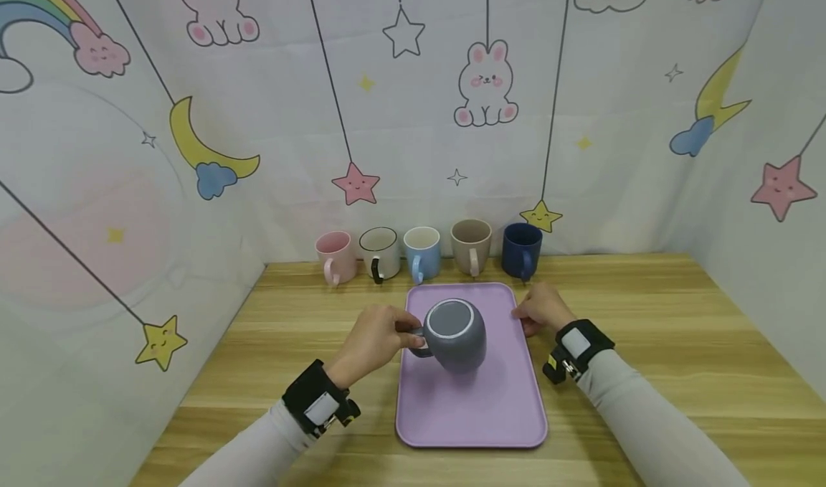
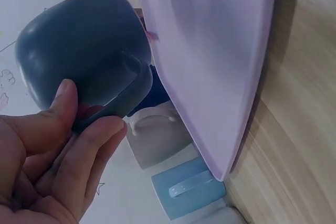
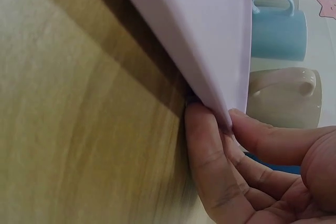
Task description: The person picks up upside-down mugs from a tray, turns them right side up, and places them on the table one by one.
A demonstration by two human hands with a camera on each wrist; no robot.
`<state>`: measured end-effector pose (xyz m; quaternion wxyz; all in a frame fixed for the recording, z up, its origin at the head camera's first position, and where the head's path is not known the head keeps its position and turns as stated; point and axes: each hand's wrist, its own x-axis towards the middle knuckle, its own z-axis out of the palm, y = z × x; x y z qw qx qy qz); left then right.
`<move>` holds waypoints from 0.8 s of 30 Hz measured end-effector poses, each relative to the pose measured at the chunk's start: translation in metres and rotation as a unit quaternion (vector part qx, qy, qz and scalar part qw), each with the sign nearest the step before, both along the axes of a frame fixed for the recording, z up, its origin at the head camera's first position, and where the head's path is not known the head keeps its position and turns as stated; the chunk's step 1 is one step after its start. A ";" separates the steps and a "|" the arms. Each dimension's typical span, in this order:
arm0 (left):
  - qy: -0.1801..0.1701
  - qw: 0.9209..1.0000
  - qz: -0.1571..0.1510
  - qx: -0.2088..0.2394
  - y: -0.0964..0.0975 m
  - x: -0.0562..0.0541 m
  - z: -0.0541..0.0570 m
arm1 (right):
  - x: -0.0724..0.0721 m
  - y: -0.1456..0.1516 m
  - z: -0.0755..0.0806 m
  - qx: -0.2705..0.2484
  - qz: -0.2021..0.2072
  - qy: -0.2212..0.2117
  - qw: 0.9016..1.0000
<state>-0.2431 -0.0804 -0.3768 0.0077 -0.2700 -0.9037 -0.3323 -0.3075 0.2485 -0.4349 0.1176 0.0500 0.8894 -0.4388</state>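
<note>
A dark grey mug (image 1: 459, 343) is held upside down over the purple tray (image 1: 471, 415), its pale-ringed base facing up. My left hand (image 1: 374, 340) pinches the mug's handle between thumb and fingers. In the left wrist view the grey mug (image 2: 84, 40) is apart from the tray (image 2: 220, 51). At the tray's far right side my right hand (image 1: 543, 308) grips its rim. The right wrist view shows thumb and fingers (image 3: 210, 145) pinching the edge of the tray (image 3: 210, 35).
Several mugs stand in a row behind the tray: a pink mug (image 1: 337, 257), a white mug (image 1: 381, 254), a light blue mug (image 1: 422, 252), a beige mug (image 1: 470, 245) and a dark blue mug (image 1: 521, 250). A printed cloth (image 1: 413, 143) hangs behind the wooden table (image 1: 645, 343).
</note>
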 end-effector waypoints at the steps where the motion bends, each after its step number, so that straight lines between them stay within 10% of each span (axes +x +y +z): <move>1: -0.001 1.000 0.006 0.009 0.001 -0.002 0.000 | 0.000 0.000 0.000 -0.001 0.000 0.000 1.000; 13: -0.030 0.992 0.049 0.110 0.014 -0.019 0.002 | -0.003 0.001 -0.001 -0.005 0.000 -0.002 1.000; 24: -0.100 0.962 0.069 0.243 0.029 -0.028 -0.001 | 0.000 0.000 0.000 -0.003 -0.003 -0.006 1.000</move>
